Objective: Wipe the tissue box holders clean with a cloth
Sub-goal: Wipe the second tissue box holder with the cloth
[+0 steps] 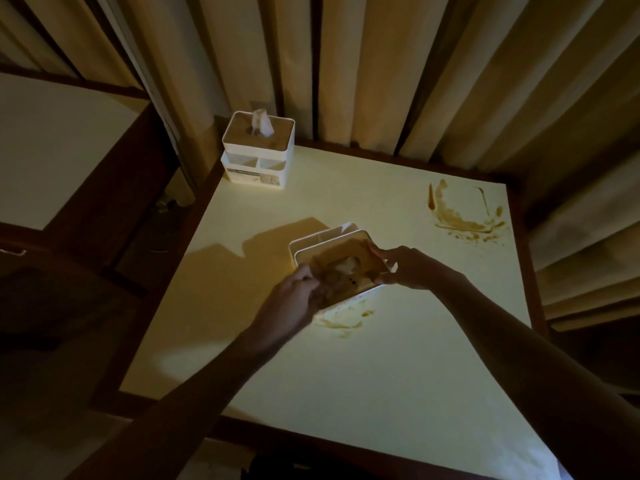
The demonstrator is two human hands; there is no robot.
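Note:
A white tissue box holder (329, 242) with a wooden lid stands mid-table, brown spots on its near edge. My left hand (298, 292) grips a crumpled brownish cloth (334, 280) pressed on the lid's near left part. My right hand (407, 268) pinches the holder's right side with thumb and fingers. A second white tissue box holder (258, 154), a tissue sticking up from its wooden lid, stands at the table's far left corner.
The pale table (346, 375) has a dark wooden rim. A brown spill (460, 216) marks the far right area and a smaller brown smear (341, 322) lies just in front of the held holder. Curtains (381, 64) hang behind.

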